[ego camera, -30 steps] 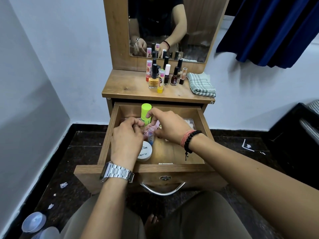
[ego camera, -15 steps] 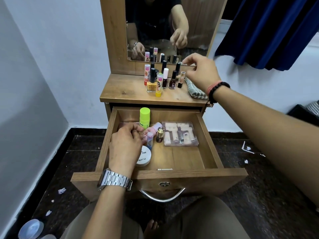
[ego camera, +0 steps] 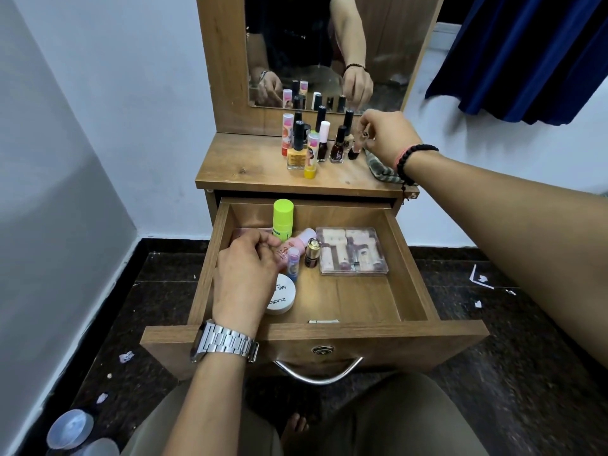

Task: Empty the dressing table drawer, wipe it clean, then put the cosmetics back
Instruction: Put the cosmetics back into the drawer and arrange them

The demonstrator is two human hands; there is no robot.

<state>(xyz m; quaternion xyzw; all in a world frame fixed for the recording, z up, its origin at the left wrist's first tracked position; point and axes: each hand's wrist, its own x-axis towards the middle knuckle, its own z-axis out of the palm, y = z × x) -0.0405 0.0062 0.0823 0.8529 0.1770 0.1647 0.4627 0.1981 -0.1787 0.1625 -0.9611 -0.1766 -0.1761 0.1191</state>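
Note:
The wooden drawer [ego camera: 411, 258] is pulled open below the tabletop [ego camera: 250, 166]. My left hand [ego camera: 245, 274] is inside it at the left, fingers curled on a pink bottle [ego camera: 301, 240] that lies on its side. Around it are a green-capped stick [ego camera: 283, 218], a small blue-capped tube [ego camera: 292, 264], a gold-capped bottle [ego camera: 312, 253], a white round jar [ego camera: 283, 299] and a clear palette case [ego camera: 352, 251]. My right hand [ego camera: 386, 136] is over the tabletop, pinching a small bottle [ego camera: 363, 135] at the right end of the row of nail polishes [ego camera: 312, 143].
A checked cloth [ego camera: 381, 171] lies on the tabletop's right side, partly under my right wrist. A mirror [ego camera: 312, 44] stands behind the bottles. A blue curtain [ego camera: 526, 54] hangs at the right. Plastic lids [ego camera: 69, 429] and paper scraps lie on the dark floor.
My right hand left the drawer, rose to the tabletop with a small bottle, and has now come down beside the polish row. My left hand has stayed on the pink bottle.

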